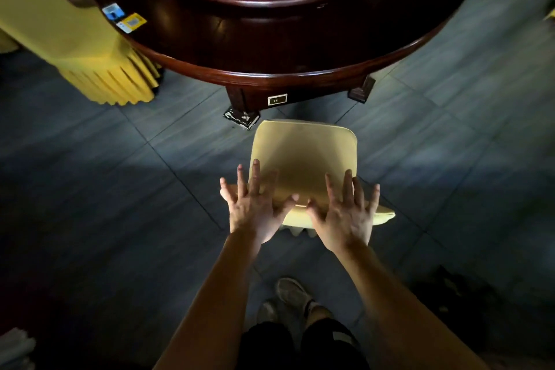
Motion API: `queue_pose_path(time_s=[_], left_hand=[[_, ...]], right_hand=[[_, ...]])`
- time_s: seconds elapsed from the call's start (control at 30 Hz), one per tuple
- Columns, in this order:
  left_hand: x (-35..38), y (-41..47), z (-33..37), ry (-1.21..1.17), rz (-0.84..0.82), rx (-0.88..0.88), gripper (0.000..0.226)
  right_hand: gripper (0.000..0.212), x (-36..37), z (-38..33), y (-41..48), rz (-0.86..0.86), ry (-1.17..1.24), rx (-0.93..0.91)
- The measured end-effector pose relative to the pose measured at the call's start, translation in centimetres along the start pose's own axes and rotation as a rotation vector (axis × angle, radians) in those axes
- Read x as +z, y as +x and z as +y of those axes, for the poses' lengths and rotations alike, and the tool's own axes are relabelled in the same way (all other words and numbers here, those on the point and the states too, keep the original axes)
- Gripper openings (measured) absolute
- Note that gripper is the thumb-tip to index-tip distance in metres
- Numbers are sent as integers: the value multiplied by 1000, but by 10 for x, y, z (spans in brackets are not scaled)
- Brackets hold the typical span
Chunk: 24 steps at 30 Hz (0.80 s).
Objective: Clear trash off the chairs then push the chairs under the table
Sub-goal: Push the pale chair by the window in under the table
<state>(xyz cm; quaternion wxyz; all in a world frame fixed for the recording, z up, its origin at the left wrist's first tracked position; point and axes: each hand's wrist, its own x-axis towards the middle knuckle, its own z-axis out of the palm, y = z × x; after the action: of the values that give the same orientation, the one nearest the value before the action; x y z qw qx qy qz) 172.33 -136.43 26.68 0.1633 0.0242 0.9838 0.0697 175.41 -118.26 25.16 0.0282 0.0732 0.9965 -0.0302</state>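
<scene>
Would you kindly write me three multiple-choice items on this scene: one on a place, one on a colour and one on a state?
1. Where do the left hand and right hand rest? A. table; B. chair back; C. floor.
2. What colour is the chair cover? A. red; B. blue; C. yellow.
3. How are the fingers? A. straight and spread; B. fisted; C. pinching trash.
Answers: B, both hands sit at the back's top edge; C, seat and back look yellow; A, every finger is extended.
</scene>
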Motion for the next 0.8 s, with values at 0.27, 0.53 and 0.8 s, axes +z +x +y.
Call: queue_pose_path(time_s=[0.27, 0.53, 0.8], left_hand=[[12, 25, -4, 34, 196, 65, 88], [-1, 106, 22, 52, 154, -13, 92], [-23, 148, 36, 60, 156, -58, 89]], right_hand=[[75, 8, -3, 19, 86, 40, 30], [76, 11, 14, 110, 95, 0, -4], [73, 3, 24, 168, 223, 14, -96]])
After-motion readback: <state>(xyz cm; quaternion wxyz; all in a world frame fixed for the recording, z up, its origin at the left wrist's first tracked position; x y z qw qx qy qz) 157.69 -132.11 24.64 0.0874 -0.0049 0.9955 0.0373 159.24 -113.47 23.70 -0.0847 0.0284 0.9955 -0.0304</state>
